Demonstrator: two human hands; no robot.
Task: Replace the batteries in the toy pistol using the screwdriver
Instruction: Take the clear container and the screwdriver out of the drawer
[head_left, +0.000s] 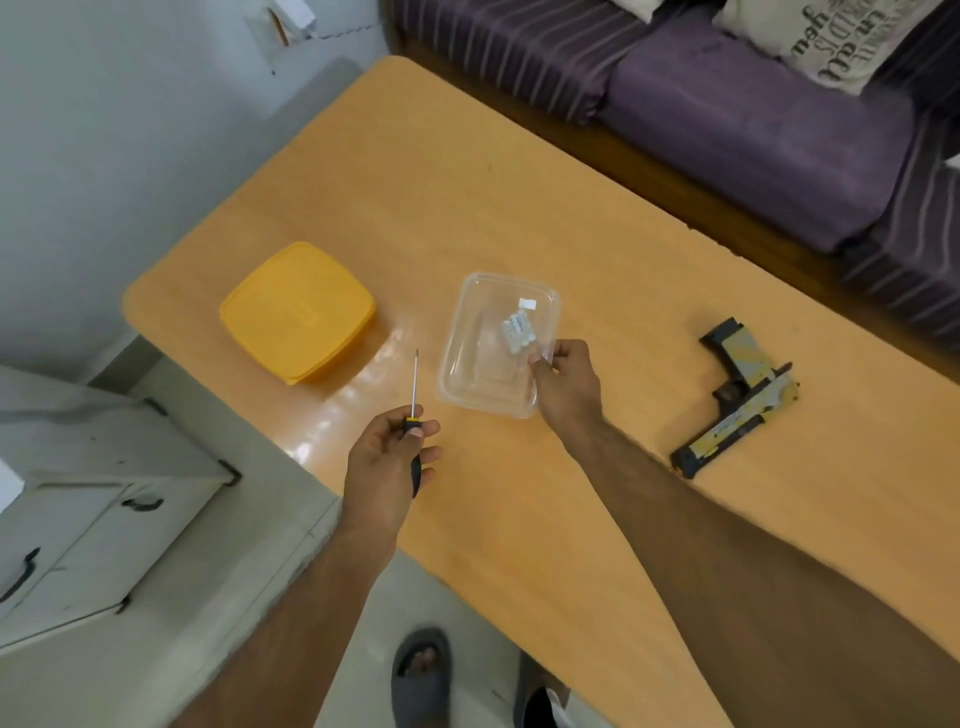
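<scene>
My left hand (387, 462) grips the black handle of a thin screwdriver (414, 387), its shaft pointing away from me over the table's near edge. My right hand (566, 384) pinches the right rim of a clear plastic container (483, 374) that holds a small pack of white batteries (517, 332). The toy pistol (737, 395), black with worn yellow sides, lies flat on the table to the right, apart from both hands.
A yellow lid (297, 312) lies on the orange wooden table (467, 182) left of the container. A purple striped sofa (753, 119) runs along the table's far side. A white cabinet (93, 488) stands at the left, below the table edge.
</scene>
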